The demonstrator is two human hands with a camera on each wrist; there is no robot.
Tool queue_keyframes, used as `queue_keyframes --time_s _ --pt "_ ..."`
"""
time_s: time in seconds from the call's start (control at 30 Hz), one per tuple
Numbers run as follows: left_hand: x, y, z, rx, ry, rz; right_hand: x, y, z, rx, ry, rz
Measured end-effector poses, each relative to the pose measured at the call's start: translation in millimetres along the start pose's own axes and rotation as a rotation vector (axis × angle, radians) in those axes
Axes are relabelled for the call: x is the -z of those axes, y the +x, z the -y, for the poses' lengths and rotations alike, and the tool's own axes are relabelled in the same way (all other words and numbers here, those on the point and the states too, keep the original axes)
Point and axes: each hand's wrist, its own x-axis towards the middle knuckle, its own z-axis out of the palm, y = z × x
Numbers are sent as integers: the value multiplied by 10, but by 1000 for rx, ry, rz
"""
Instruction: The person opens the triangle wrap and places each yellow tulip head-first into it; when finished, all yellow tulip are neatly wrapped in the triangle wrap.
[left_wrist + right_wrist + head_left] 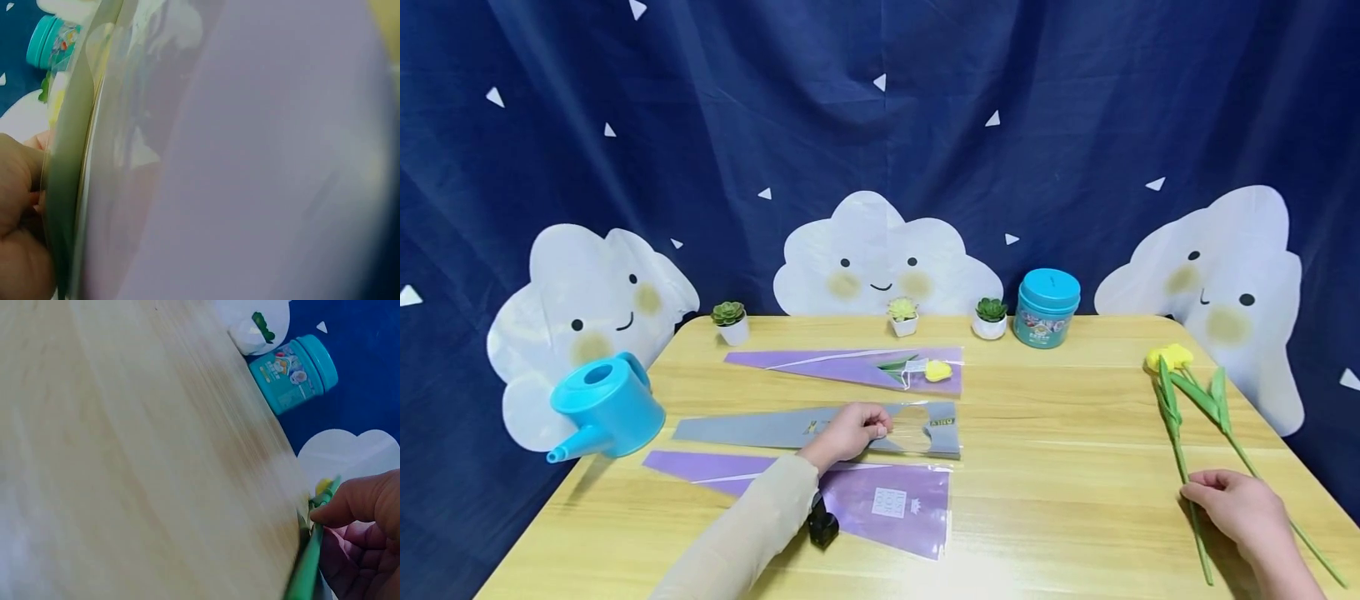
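Observation:
My left hand (852, 431) pinches the grey flower sleeve (737, 428), at its clear window, in the middle row of the table. In the left wrist view the fingers (22, 165) are at the sleeve's edge and partly hidden by it. At the table's right side my right hand (1242, 505) pinches the green stem of an artificial yellow tulip (1182, 454) between thumb and fingers. A second tulip (1247, 461) lies beside it, its stem running past the hand. Both yellow heads overlap at the far end.
A purple sleeve (917, 521) lies nearest, partly under my left forearm, beside a black object (822, 527). Another purple sleeve (820, 364) farther back holds a yellow tulip (937, 371). A blue watering can (613, 408) stands left; small potted succulents (902, 317) and a teal jar (1047, 308) line the back.

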Motion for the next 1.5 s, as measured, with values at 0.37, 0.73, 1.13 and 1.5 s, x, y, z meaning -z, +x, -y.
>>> queue_keyframes --time_s 0.37,0.73,1.13,1.5 --pt "-4 -19 49 -26 -51 24 -217 -15 143 -1 538 25" --pt "12 -27 46 -49 -96 11 -551 -29 479 222 1189 81" --pt "-11 -17 60 -34 -98 6 -885 -22 1073 236 1447 80" --pt "10 -20 60 -19 -105 9 -1210 -52 1537 30 1400 95"
